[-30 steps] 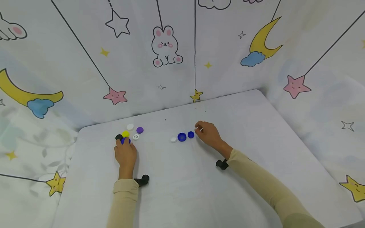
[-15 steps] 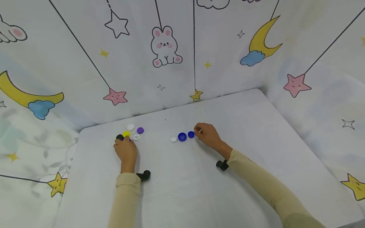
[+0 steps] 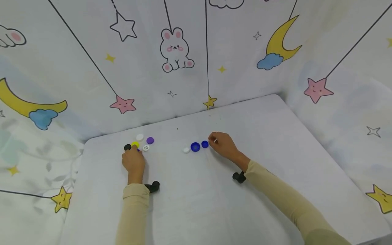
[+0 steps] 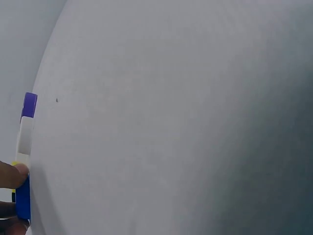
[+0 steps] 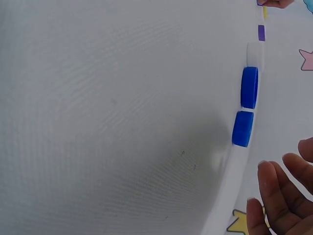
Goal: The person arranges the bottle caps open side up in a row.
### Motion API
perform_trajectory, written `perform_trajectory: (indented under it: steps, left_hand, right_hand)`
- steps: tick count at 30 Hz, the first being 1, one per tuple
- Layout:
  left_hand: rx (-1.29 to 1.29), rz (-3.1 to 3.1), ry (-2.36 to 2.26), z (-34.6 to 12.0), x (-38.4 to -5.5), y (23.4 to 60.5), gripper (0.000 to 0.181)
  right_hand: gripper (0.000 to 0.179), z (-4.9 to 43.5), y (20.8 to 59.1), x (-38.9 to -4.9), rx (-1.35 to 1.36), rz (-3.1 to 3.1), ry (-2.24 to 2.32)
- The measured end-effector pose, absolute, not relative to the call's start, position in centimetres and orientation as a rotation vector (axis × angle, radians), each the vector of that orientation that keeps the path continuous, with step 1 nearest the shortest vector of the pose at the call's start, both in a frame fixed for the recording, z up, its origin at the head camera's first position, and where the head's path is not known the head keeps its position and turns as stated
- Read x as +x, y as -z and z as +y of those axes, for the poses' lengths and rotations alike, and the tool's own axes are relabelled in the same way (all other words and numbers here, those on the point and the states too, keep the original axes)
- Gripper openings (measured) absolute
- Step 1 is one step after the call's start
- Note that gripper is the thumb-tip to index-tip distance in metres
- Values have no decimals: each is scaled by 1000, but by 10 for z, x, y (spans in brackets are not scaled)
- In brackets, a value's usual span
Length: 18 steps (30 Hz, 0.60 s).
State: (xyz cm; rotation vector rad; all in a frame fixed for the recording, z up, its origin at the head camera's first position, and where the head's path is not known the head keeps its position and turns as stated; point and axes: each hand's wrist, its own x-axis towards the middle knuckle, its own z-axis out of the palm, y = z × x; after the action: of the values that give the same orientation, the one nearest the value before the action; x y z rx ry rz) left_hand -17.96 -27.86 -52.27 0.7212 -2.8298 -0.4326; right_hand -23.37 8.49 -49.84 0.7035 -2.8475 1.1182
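The left hand (image 3: 133, 160) lies on the table (image 3: 196, 204) with its fingers curled over a blue cap (image 4: 22, 198), which the head view almost wholly hides; the left wrist view shows a fingertip pressed against that cap's edge, so the hand pinches it. Just beyond its fingers sit a yellow cap (image 3: 135, 144), a black cap (image 3: 127, 147), a white printed cap (image 3: 146, 148), a purple cap (image 3: 150, 140) and a plain white cap (image 3: 140, 137), tightly clustered. The right hand (image 3: 223, 144) rests well apart, just beside a small blue cap (image 3: 205, 144); its fingers look loosely bent and hold nothing in the right wrist view, where only the fingertips (image 5: 274, 196) show. Next come a larger blue cap (image 3: 195, 147) and a white cap (image 3: 186, 149).
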Motion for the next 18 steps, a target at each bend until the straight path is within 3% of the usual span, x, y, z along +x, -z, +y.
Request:
perform_trajectory:
  steps: [9, 18]
  left_hand:
    - [546, -2730, 679, -277, -165, 523, 42]
    - [347, -2590, 825, -263, -161, 515, 33]
  right_hand:
    - [14, 86, 494, -236, 720, -2836, -1099]
    - [13, 83, 490, -235, 747, -2812, -1090]
